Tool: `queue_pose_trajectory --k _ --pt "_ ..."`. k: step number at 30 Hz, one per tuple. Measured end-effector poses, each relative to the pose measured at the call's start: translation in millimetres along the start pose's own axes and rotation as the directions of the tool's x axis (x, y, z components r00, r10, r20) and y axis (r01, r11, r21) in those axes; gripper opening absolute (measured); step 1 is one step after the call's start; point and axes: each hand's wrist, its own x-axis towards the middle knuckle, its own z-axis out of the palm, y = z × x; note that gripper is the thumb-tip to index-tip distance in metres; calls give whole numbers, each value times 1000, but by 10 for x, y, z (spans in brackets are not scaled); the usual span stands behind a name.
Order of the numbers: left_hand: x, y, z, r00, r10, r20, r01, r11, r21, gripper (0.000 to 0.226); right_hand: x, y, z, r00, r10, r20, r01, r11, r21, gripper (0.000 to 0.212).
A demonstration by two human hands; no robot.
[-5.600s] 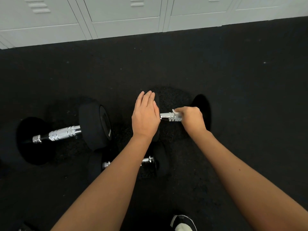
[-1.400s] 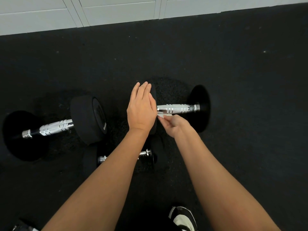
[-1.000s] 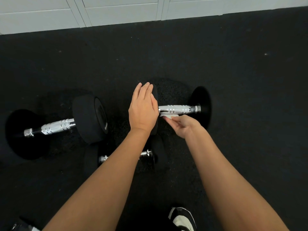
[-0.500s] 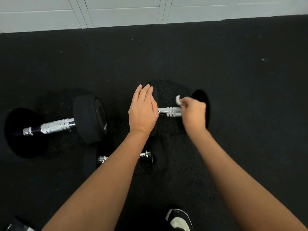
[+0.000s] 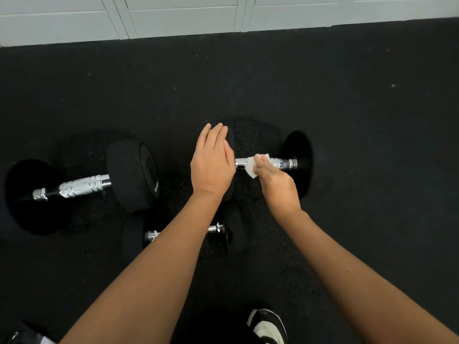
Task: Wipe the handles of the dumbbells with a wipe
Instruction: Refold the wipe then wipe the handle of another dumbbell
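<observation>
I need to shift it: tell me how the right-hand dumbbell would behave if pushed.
The dumbbell probably rolls: its ends look round, and the left hand rests flat on one, perhaps steadying it. It is likely heavy. Its metal handle may be slick under the wipe.

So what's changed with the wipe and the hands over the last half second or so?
The right hand has come back off the top of the handle toward its left end, and now presses the wipe against the near side of the bar, still pinching it. More bare chrome shows on the right. The left hand stays flat on the dumbbell's left weight; the other two dumbbells haven't moved.
</observation>
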Motion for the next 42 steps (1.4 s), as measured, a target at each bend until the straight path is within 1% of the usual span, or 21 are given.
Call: queue_pose_trajectory --k 1,2,5,7,9,11,12,15,16,18,21,23,24,26,28,31,33,36,38,41,42 --pt "-7 -6 5 1000 8 -10 -8 1000 4 44 -27 62 -27 1000 -12 -20 12 1000 13 26" --pt "-14 -11 10 1000 16 -17 -16 1000 5 43 -43 115 -48 999 17 -38 -16 1000 27 25" --pt "-10 -2 9 1000 10 -12 -10 1000 -4 45 9 74 -69 981 182 -64 -180 983 34 26" --pt "-4 3 8 1000 6 -12 -6 1000 -1 45 52 -35 -32 983 179 -28 -179 984 16 29" --pt "4 0 8 1000 5 -7 -5 1000 0 45 40 -64 -18 995 103 20 -103 995 -3 30" --pt "-5 -4 7 1000 6 -4 -6 1000 1 45 -10 14 -56 999 31 19 -31 1000 -4 30" --pt "-9 -7 6 1000 6 -6 -6 1000 3 45 -28 52 -90 999 39 4 -39 999 -6 30" --pt "-8 -1 6 1000 3 -7 -3 1000 -11 45 87 67 -119 985 170 -28 -171 984 -48 19" --pt "-9 3 4 1000 2 -7 -2 1000 -8 45 169 33 -98 982 186 -22 -187 980 -69 18" --pt "-1 5 2 1000 0 2 0 1000 -5 46 286 -85 -42 989 150 13 -148 985 -88 21" --pt "12 4 -2 1000 -13 12 13 1000 -3 46 227 -153 19 999 19 51 -18 1000 -4 37" --pt "9 5 3 1000 -17 14 17 1000 -6 45 121 -64 -11 999 -34 34 32 998 45 39" --pt "2 5 4 1000 -16 14 16 1000 -7 45 91 -10 -45 1000 -13 21 12 997 71 37" --pt "-1 6 6 1000 -16 15 16 1000 -10 46 115 51 -86 995 101 29 -103 988 114 33" --pt "6 8 3 999 -23 23 23 1000 -12 47 199 3 -70 991 135 20 -136 989 55 35" --pt "24 11 -3 999 -30 28 30 999 -11 48 274 -169 -6 993 91 69 -91 996 1 39" --pt "31 12 -5 999 -35 35 35 999 -13 48 235 -248 38 993 2 121 -4 1000 13 35" --pt "21 8 -1 999 -41 34 41 999 -3 47 114 -188 -4 985 -68 156 60 997 53 31" --pt "17 10 -7 998 -42 42 42 999 -10 47 41 -45 -61 986 -131 106 130 991 24 39" --pt "11 12 -16 998 -33 53 34 999 -22 49 27 176 -68 993 -105 -45 105 994 0 39" --pt "15 15 -17 998 -33 56 34 999 -27 49 41 172 -53 993 -97 -66 96 995 -9 39"
